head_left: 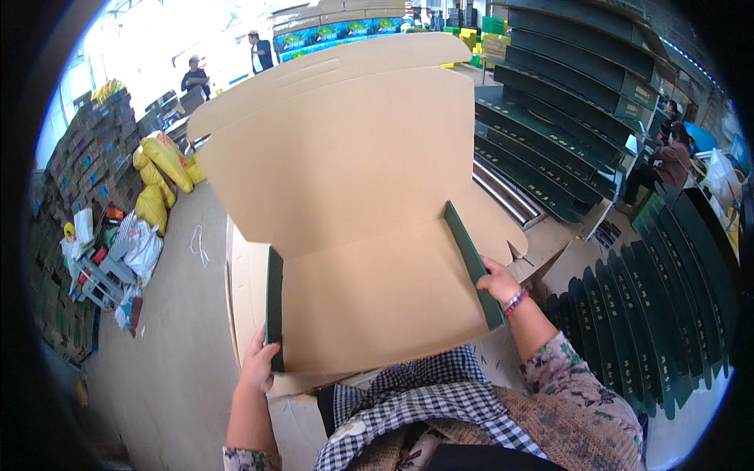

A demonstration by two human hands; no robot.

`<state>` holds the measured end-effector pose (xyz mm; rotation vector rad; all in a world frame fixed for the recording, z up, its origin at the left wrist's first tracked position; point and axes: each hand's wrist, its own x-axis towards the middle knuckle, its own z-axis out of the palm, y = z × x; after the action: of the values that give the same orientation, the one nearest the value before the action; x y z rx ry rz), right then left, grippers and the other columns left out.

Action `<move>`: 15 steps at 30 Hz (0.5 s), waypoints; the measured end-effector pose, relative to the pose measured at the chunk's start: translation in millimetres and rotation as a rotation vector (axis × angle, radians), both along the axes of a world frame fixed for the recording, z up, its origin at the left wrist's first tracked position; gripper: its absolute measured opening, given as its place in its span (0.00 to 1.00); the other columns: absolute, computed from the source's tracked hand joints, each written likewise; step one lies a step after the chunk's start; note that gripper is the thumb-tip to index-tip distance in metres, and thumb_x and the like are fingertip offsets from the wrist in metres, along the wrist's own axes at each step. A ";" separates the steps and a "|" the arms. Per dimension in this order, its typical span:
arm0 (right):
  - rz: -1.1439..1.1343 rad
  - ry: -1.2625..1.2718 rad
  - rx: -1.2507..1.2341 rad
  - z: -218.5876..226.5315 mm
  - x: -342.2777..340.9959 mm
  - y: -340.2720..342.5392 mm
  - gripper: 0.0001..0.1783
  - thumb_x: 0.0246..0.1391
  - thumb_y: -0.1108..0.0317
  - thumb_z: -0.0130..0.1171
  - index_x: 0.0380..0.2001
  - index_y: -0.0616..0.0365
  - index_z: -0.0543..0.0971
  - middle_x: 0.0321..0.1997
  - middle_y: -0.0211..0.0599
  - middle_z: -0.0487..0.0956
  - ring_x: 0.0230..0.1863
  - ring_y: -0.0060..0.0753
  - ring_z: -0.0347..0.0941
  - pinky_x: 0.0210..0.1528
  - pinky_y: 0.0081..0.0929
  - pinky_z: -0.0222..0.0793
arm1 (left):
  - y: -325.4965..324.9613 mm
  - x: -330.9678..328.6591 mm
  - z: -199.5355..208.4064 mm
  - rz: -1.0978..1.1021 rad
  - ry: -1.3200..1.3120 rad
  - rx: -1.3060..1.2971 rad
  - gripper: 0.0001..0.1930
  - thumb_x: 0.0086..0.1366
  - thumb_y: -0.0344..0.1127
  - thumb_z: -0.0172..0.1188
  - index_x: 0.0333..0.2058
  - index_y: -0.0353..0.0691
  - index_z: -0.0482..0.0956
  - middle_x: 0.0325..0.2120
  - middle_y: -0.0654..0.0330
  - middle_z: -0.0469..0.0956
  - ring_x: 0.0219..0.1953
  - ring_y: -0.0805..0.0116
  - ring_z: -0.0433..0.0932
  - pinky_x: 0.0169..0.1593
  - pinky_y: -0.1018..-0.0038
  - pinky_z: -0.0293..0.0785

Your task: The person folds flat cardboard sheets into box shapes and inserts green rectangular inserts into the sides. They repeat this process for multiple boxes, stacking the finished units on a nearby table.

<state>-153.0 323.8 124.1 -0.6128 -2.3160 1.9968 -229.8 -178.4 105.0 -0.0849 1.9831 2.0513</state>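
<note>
In front of me a large brown cardboard box (377, 290) lies partly folded, its plain inside facing up. Its wide back panel and lid flap stand raised and lean away. Two dark green side walls rise at its left and right. My left hand (258, 361) grips the near end of the left wall, thumb on the inner side. On the right wall, my right hand (498, 284) is closed with the fingers over its edge; a beaded bracelet is on that wrist. The box's near edge lies by my checked apron (424, 392).
Dark green flattened boxes are stacked at the right (644, 306) and far right (550, 118). Metal rollers (506, 192) lie beyond the box. Yellow sacks (161, 169) and piled cartons (94, 157) stand at left. Several people (667, 161) are in the background.
</note>
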 end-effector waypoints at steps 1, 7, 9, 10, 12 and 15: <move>0.096 0.135 -0.074 4.2 4.5 -1.4 0.38 0.39 0.78 0.51 0.61 0.56 0.68 0.53 0.37 0.75 0.53 0.30 0.70 0.57 0.26 0.64 | -1.0 6.3 1.3 0.055 -0.070 0.081 0.21 0.59 0.28 0.50 0.53 0.35 0.71 0.41 0.55 0.78 0.40 0.63 0.78 0.45 0.68 0.75; 0.240 0.400 -0.428 3.3 40.0 -4.9 0.46 0.52 0.64 0.58 0.70 0.50 0.46 0.71 0.38 0.53 0.69 0.35 0.50 0.68 0.32 0.47 | 3.8 23.7 15.4 0.044 -0.190 0.048 0.23 0.61 0.31 0.52 0.56 0.37 0.66 0.43 0.57 0.76 0.42 0.64 0.77 0.45 0.68 0.75; 0.192 0.324 -0.326 12.0 57.2 -2.8 0.46 0.52 0.66 0.57 0.70 0.50 0.46 0.70 0.39 0.55 0.68 0.34 0.52 0.67 0.32 0.50 | 6.0 25.3 16.4 0.016 -0.117 0.070 0.25 0.60 0.31 0.54 0.57 0.37 0.65 0.45 0.56 0.75 0.43 0.63 0.77 0.46 0.67 0.75; 0.184 0.352 -0.313 18.7 66.0 -0.9 0.46 0.51 0.67 0.57 0.70 0.49 0.46 0.70 0.39 0.56 0.67 0.34 0.53 0.66 0.32 0.52 | 7.1 26.1 13.2 0.013 -0.124 0.060 0.27 0.59 0.31 0.54 0.58 0.36 0.64 0.46 0.56 0.75 0.43 0.62 0.76 0.46 0.67 0.75; 0.070 0.302 -0.365 34.0 84.3 1.6 0.47 0.50 0.69 0.57 0.71 0.47 0.46 0.69 0.38 0.57 0.66 0.32 0.56 0.64 0.32 0.56 | 9.0 23.5 3.9 -0.121 -0.052 0.212 0.30 0.58 0.31 0.57 0.60 0.36 0.61 0.46 0.55 0.74 0.45 0.61 0.76 0.50 0.67 0.72; 0.001 0.350 -0.405 50.3 104.6 1.6 0.48 0.49 0.71 0.57 0.71 0.46 0.47 0.69 0.37 0.58 0.65 0.31 0.57 0.64 0.30 0.57 | 12.8 0.2 -2.9 -0.224 -0.058 0.030 0.28 0.62 0.33 0.56 0.61 0.37 0.60 0.50 0.55 0.72 0.50 0.62 0.72 0.55 0.67 0.69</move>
<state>-48.3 325.4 174.3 -0.2385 -1.7329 2.3650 -229.5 -165.6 102.1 0.0795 1.8354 1.9135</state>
